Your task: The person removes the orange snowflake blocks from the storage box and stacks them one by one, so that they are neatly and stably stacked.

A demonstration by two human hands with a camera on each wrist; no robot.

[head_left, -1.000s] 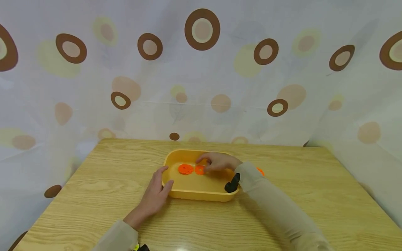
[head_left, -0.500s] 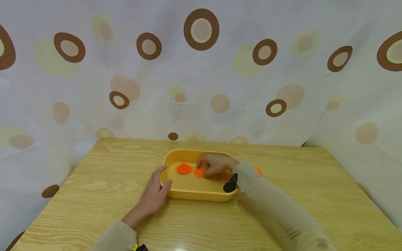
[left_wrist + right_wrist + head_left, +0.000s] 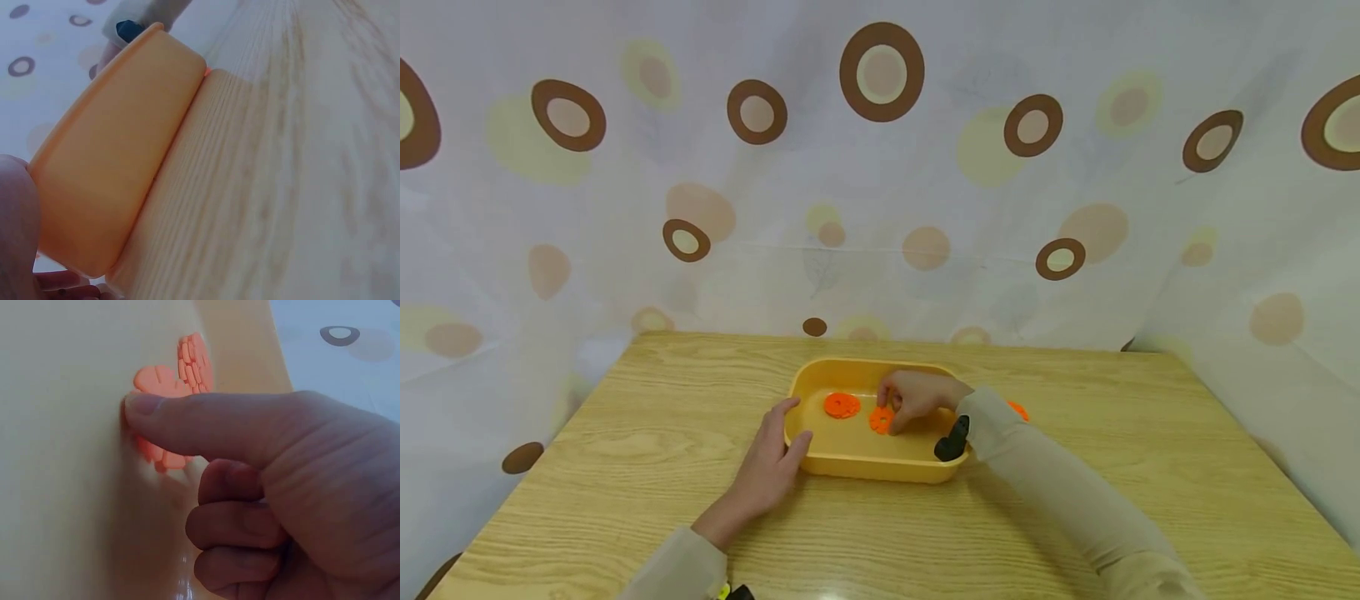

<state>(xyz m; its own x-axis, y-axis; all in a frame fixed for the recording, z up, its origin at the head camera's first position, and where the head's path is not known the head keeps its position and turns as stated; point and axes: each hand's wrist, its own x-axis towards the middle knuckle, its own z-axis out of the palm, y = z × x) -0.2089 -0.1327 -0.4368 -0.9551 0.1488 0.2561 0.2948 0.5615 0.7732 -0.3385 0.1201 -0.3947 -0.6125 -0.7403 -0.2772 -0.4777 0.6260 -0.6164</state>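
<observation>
Orange flower-shaped disc [image 3: 881,422] was pinched between thumb and fingers of a person's right hand [image 3: 920,393] inside a yellow tray [image 3: 880,470]; whether it touched the tray floor could not be told. Nearest the camera, pale sleeves [image 3: 1067,492] reached over a light wooden table [image 3: 880,533], its grain running mostly from side to side and a small bright glare at the bottom of the view. The left hand [image 3: 767,458], apart from the right, held the tray's left end, its thumb and fingers around the rim. A stack of orange discs [image 3: 841,405] lay in the tray near the held one. Past the right forearm, a partly hidden orange piece [image 3: 1019,410] showed beside the tray. Beyond the table's far edge hung a whitish sheet [image 3: 775,283], softly creased, printed with brown rings and beige and yellow-green spots, and spreading along both sides.
</observation>
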